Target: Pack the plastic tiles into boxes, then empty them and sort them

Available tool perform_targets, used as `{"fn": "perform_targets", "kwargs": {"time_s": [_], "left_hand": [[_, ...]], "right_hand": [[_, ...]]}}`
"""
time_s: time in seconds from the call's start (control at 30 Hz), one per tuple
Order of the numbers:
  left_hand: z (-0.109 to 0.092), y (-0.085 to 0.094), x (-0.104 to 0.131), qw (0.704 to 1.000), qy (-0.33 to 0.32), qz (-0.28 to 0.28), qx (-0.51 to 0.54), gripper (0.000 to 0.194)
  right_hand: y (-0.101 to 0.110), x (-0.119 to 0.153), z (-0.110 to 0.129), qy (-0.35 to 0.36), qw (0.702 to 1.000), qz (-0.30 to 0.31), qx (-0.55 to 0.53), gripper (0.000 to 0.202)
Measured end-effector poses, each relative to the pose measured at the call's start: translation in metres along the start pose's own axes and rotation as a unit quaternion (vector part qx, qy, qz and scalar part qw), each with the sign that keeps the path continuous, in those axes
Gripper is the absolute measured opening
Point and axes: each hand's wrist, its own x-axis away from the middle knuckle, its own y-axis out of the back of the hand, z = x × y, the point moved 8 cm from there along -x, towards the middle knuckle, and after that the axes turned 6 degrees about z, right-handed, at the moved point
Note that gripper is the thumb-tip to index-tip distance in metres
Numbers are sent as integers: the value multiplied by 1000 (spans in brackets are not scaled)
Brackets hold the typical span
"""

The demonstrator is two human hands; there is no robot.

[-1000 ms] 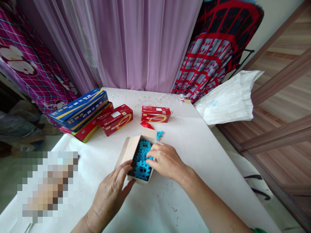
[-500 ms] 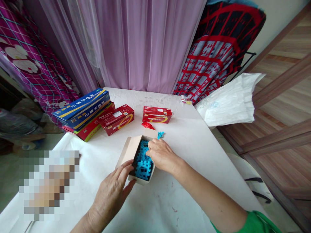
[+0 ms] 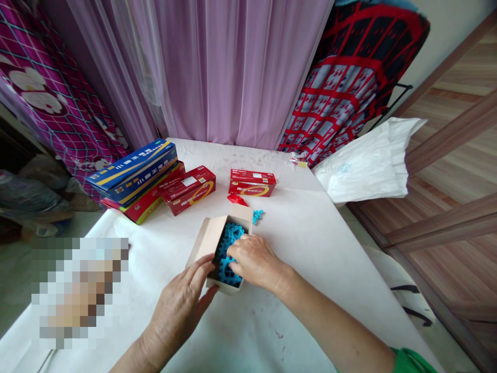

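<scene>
An open cardboard box [image 3: 209, 235] with its flaps folded out stands on the table, holding several blue plastic building pieces [image 3: 232, 233] with notched edges. My left hand [image 3: 186, 290] grips the near left corner of this box, thumb low and fingers on the side wall. My right hand [image 3: 258, 259] reaches in from the right, its fingers curled onto a blue piece and hiding part of it. Just beyond the box lie a small blue piece [image 3: 257, 216] and a red packet [image 3: 236, 200].
Two closed red boxes [image 3: 252, 183] [image 3: 190, 189] stand farther back. To their left, a blue box [image 3: 134, 171] rests on a red and green box [image 3: 135, 212]. A white bag [image 3: 368, 160] hangs at the right edge of the white-covered table [image 3: 310, 233]. A blurred patch covers the left side.
My right hand has shifted toward the near end of the box, uncovering more of the far blue pieces. My left hand stays on the box.
</scene>
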Motion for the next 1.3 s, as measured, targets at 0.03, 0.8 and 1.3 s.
{"fn": "perform_targets", "kwargs": {"time_s": [0.03, 0.8, 1.3], "left_hand": [[0, 0, 0, 1000, 0, 1, 0, 23], [1, -1, 2, 1000, 0, -6, 5, 24], [0, 1, 1, 1000, -10, -20, -22, 23]], "right_hand": [[1, 0, -2, 0, 1000, 0, -5, 18], [11, 0, -28, -37, 998, -32, -36, 20], [21, -14, -152, -198, 972, -96, -82, 30]]}}
